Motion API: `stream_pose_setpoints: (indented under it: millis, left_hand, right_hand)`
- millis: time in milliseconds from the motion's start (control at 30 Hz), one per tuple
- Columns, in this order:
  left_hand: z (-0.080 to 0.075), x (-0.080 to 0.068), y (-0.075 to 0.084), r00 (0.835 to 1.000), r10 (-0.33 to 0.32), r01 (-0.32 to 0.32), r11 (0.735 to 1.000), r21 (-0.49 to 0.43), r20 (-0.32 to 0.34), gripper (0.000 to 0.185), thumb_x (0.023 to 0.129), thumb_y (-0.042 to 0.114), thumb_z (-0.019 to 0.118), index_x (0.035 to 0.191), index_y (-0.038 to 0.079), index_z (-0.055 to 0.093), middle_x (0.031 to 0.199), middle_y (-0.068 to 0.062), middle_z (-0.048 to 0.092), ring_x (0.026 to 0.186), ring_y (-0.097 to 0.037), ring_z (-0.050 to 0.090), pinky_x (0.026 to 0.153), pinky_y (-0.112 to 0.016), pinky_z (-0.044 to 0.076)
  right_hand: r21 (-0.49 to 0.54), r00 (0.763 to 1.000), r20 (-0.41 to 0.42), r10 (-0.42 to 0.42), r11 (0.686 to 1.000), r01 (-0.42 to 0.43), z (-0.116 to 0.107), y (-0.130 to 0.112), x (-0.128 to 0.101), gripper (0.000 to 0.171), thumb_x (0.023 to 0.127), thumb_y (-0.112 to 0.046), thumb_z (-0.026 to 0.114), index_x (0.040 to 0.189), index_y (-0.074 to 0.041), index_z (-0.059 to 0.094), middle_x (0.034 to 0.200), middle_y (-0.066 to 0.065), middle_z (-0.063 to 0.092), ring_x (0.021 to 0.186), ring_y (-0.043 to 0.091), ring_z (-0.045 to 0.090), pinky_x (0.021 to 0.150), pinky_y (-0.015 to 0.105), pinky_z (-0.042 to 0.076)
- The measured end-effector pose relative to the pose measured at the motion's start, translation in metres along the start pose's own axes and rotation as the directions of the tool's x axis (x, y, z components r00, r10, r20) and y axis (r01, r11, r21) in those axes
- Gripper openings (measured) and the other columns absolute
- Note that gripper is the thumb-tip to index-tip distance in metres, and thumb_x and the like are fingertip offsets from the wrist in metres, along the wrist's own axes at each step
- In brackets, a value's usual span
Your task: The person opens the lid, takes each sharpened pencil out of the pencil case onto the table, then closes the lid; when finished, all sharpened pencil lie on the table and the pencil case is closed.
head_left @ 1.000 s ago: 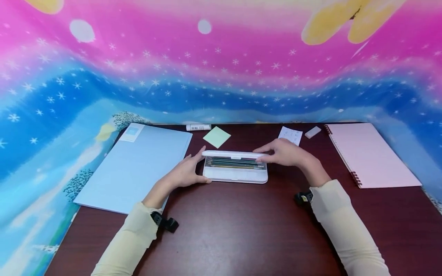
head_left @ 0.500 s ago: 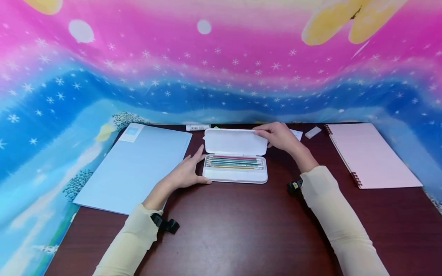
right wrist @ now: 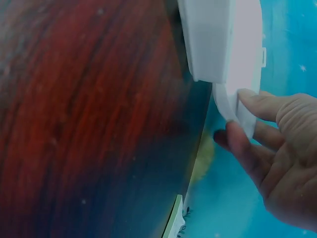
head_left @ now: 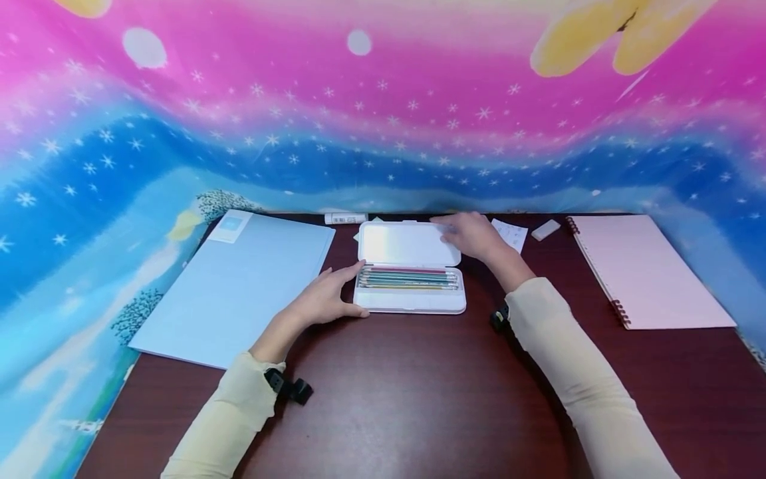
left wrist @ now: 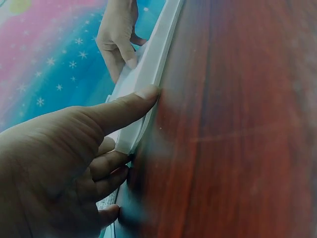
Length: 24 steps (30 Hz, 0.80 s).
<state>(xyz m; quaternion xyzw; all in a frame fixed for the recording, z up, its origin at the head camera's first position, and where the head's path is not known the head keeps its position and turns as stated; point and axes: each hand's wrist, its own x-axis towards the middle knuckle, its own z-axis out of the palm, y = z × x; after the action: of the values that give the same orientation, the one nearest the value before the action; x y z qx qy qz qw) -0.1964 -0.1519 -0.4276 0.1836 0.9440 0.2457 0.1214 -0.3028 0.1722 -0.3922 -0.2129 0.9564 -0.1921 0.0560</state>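
A dark reddish-brown wooden table (head_left: 407, 399) fills the lower half of the head view, its grain glossy under even, bright light. Behind it and along both sides hangs a printed backdrop (head_left: 383, 120): pink across the top, a wavy deep-blue band below it, then pale blue down to the table's far edge. White snowflakes and stars are scattered over the pink and blue. Yellow shapes (head_left: 616, 36) sit at the upper right and upper left corner, and two pale round spots (head_left: 142, 48) lie near the top. Frosted trees (head_left: 224, 203) are printed low on the left.
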Motion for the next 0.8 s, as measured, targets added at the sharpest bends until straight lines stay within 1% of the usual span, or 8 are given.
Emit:
stream_pose_setpoints:
  millis: [67, 100, 300, 400, 567, 733, 767, 800]
  left_hand:
    - [0.001, 0.001, 0.0, 1.0, 0.0, 0.0, 1.0, -0.002, 0.001, 0.103, 0.082, 0.044, 0.083, 0.163, 0.017, 0.025, 0.161, -0.014, 0.041, 0.151, -0.031, 0.037, 0.13, -0.052, 0.015]
    - [0.001, 0.001, 0.0, 1.0, 0.002, -0.002, 1.0, 0.0, 0.004, 0.103, 0.082, 0.045, 0.083, 0.163, 0.017, 0.025, 0.161, -0.014, 0.041, 0.151, -0.031, 0.037, 0.13, -0.053, 0.015]
    - [0.0, 0.003, -0.002, 1.0, 0.009, -0.009, 1.0, 0.021, 0.008, 0.102, 0.082, 0.044, 0.083, 0.162, 0.017, 0.027, 0.161, -0.013, 0.041, 0.15, -0.031, 0.038, 0.129, -0.053, 0.016]
    - [-0.001, 0.005, 0.001, 1.0, 0.025, -0.025, 0.999, 0.023, 0.004, 0.101, 0.082, 0.043, 0.083, 0.162, 0.016, 0.028, 0.161, -0.013, 0.041, 0.15, -0.031, 0.038, 0.129, -0.053, 0.016]
    - [-0.001, 0.004, 0.002, 1.0, 0.025, -0.025, 0.999, 0.025, 0.016, 0.101, 0.083, 0.043, 0.083, 0.162, 0.014, 0.027, 0.162, -0.013, 0.039, 0.151, -0.031, 0.036, 0.129, -0.053, 0.016]
    - [-0.002, 0.001, 0.001, 1.0, 0.003, -0.004, 0.999, 0.034, 0.018, 0.102, 0.082, 0.043, 0.083, 0.162, 0.013, 0.027, 0.162, -0.015, 0.038, 0.151, -0.033, 0.036, 0.129, -0.054, 0.016]
    - [-0.002, 0.001, 0.001, 1.0, 0.005, -0.006, 0.999, 0.034, 0.016, 0.102, 0.082, 0.043, 0.083, 0.162, 0.013, 0.027, 0.162, -0.016, 0.038, 0.151, -0.033, 0.036, 0.129, -0.055, 0.017]
    - [-0.002, 0.001, 0.001, 1.0, 0.011, -0.012, 0.999, 0.034, 0.014, 0.101, 0.083, 0.044, 0.083, 0.162, 0.012, 0.028, 0.162, -0.016, 0.038, 0.151, -0.033, 0.036, 0.128, -0.055, 0.017]
  right_hand:
    - [-0.033, 1.0, 0.023, 0.001, 0.999, 0.0, 0.002, 0.0, 0.0, 0.05, 0.1, -0.02, 0.065, 0.149, -0.023, 0.054, 0.145, 0.016, 0.059, 0.118, 0.034, 0.065, 0.098, 0.053, 0.054]
    - [-0.035, 0.999, 0.037, 0.006, 0.999, -0.005, 0.002, 0.0, 0.001, 0.05, 0.1, -0.02, 0.065, 0.149, -0.023, 0.054, 0.145, 0.015, 0.059, 0.118, 0.034, 0.065, 0.1, 0.053, 0.054]
    - [0.012, 0.985, 0.173, 0.025, 1.0, -0.027, 0.007, 0.0, 0.009, 0.047, 0.1, -0.019, 0.064, 0.147, -0.021, 0.057, 0.149, 0.01, 0.057, 0.132, 0.033, 0.055, 0.108, 0.052, 0.048]
    - [0.005, 0.976, 0.212, 0.047, 0.999, -0.049, 0.003, 0.0, 0.01, 0.047, 0.1, -0.019, 0.064, 0.147, -0.022, 0.056, 0.149, 0.008, 0.057, 0.138, 0.033, 0.05, 0.11, 0.052, 0.047]
    - [0.028, 0.977, 0.204, 0.058, 0.997, -0.065, 0.002, -0.001, 0.008, 0.051, 0.099, -0.019, 0.067, 0.148, -0.021, 0.055, 0.151, 0.008, 0.056, 0.14, 0.032, 0.049, 0.112, 0.052, 0.046]
    - [0.025, 0.991, 0.129, -0.033, 0.999, 0.03, 0.001, -0.003, 0.0, 0.055, 0.098, -0.019, 0.067, 0.151, -0.018, 0.051, 0.153, 0.01, 0.053, 0.139, 0.033, 0.051, 0.114, 0.052, 0.044]
    - [0.019, 0.994, 0.102, -0.048, 0.999, 0.046, -0.001, -0.003, -0.004, 0.056, 0.098, -0.02, 0.067, 0.151, -0.018, 0.05, 0.154, 0.01, 0.052, 0.135, 0.033, 0.054, 0.113, 0.052, 0.045]
    - [0.019, 0.995, 0.076, -0.059, 0.998, 0.057, -0.003, -0.004, -0.008, 0.056, 0.098, -0.021, 0.067, 0.152, -0.019, 0.05, 0.155, 0.01, 0.051, 0.125, 0.033, 0.061, 0.109, 0.051, 0.048]
